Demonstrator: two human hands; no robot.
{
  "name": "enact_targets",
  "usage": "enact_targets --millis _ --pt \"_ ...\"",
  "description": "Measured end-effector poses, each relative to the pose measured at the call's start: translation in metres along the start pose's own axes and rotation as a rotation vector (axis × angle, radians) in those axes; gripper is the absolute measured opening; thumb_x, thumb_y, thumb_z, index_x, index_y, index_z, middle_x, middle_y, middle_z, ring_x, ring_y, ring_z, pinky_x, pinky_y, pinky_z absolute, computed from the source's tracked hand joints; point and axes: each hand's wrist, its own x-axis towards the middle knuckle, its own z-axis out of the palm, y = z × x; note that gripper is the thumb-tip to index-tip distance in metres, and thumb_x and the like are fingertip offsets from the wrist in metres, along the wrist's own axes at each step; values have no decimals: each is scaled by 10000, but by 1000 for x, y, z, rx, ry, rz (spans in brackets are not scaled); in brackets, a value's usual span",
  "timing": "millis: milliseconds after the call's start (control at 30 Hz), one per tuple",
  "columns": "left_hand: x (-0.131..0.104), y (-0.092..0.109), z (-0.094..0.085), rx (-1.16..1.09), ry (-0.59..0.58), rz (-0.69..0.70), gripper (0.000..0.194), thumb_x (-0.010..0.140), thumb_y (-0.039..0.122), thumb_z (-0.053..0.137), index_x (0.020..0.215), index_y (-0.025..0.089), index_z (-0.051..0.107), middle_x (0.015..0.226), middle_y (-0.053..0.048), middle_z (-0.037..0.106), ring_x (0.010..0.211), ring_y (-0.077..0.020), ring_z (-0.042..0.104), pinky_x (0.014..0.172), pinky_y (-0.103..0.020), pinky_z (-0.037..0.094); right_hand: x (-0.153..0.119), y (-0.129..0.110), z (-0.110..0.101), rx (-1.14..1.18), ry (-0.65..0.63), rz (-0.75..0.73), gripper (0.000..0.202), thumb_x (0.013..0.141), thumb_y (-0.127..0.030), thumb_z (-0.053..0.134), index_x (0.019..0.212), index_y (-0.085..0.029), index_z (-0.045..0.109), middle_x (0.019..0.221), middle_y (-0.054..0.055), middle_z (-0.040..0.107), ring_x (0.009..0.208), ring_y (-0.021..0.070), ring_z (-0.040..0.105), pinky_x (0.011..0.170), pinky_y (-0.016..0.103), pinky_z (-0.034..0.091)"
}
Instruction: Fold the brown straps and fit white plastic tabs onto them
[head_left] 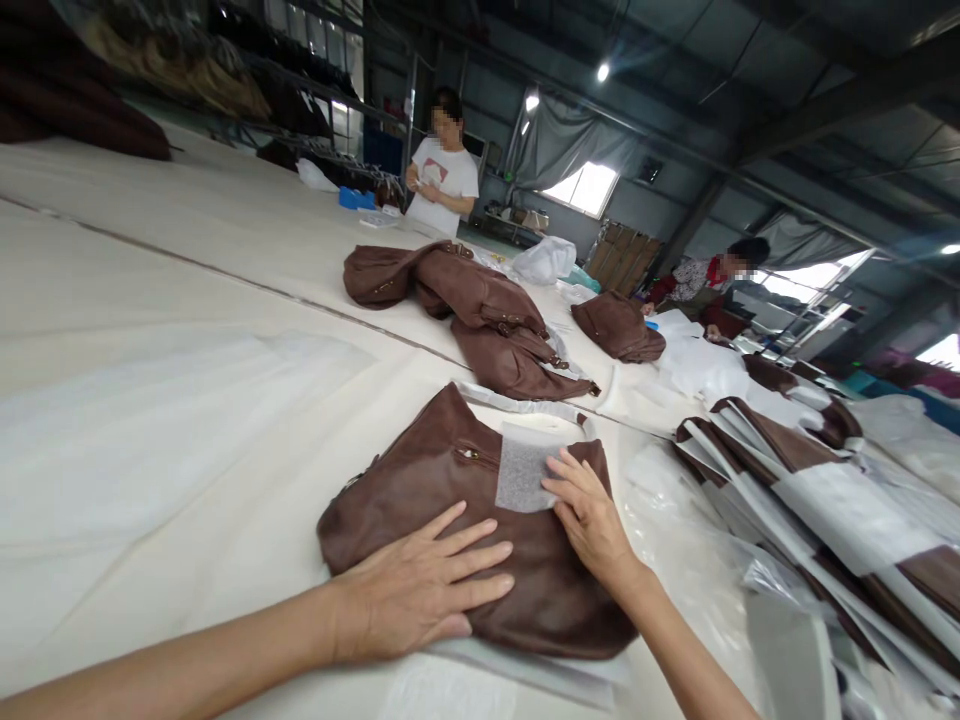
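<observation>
A brown leather handbag (427,480) lies flat on the table in front of me, with a small zipper on its upper side and its strap wrapped in white at the far end. My left hand (420,590) rests open on the bag's lower part, fingers spread. A small white foam sheet (521,470) lies over the bag's upper right part. At its right edge, my right hand (589,510) has bent fingers closed on it; the fingertips overlap the sheet. Pale sheeting (540,675) sticks out from beneath the bag.
More brown handbags (480,300) lie across the table (187,400), another (619,328) farther right. Stacked, white-wrapped brown bags (825,510) and clear plastic (675,520) are at right. One person (442,175) stands across the table; another (712,280) bends at far right.
</observation>
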Motion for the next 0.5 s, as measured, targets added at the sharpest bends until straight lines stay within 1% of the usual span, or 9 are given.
enact_targets --millis 67,100,167,267,333,367,433,467,500 --pt "0 0 -1 -20 28 -1 655 884 320 688 1476 313 410 1526 -31 457 1425 -268 395 1241 -522 175 3 -15 3 29 78 -57 324 952 -108 445 1147 -210 682 1264 114 681 1317 249 540 1119 568 397" --pt "0 0 -1 -40 46 -4 626 892 327 676 1466 309 426 1504 -41 485 1415 -261 411 1242 -516 181 0 -26 3 36 89 -84 332 947 -95 451 1165 -208 676 1255 115 686 1311 239 547 1130 549 393" --pt "-3 1 1 -95 95 -20 564 903 350 654 1430 273 466 1438 -77 551 1386 -257 447 1237 -507 210 -12 -49 1 49 68 -133 366 936 -77 471 1225 -208 653 1268 116 680 1309 233 549 1145 527 388" --pt "-9 2 8 -215 242 -76 476 888 339 661 1317 193 514 1300 -129 617 1303 -258 516 1216 -503 277 -34 -72 -1 65 56 -139 385 939 -69 484 1264 -207 636 1259 107 687 1276 231 579 1122 494 437" --pt "-14 4 14 -276 369 -102 497 869 308 674 1309 187 477 1266 -139 606 1285 -261 520 1210 -527 285 -44 -77 0 89 67 -98 361 951 -96 503 1267 -205 639 1251 104 691 1262 233 592 1102 476 468" --pt "-15 4 16 -289 429 -124 560 861 304 684 1349 191 434 1297 -151 579 1314 -273 493 1209 -553 271 -45 -77 0 110 72 -76 348 958 -114 509 1266 -205 645 1251 105 690 1261 235 592 1100 473 473" --pt "-16 4 18 -282 522 -186 748 847 323 710 1462 191 306 1429 -206 467 1418 -324 370 1201 -620 219 -44 -77 3 165 63 -50 333 974 -146 503 1264 -206 656 1267 108 681 1274 236 581 1111 471 464" --pt "-15 3 18 -270 529 -211 812 847 328 715 1500 193 253 1489 -227 403 1460 -348 293 1193 -650 188 -42 -76 4 192 44 -46 329 982 -160 495 1263 -207 660 1277 107 675 1284 235 573 1116 469 459" --pt "-14 3 17 -256 500 -215 822 857 323 707 1521 203 237 1526 -229 366 1486 -362 229 1185 -675 151 -39 -76 5 214 19 -45 323 990 -177 491 1260 -207 665 1284 105 671 1293 236 564 1119 468 455"
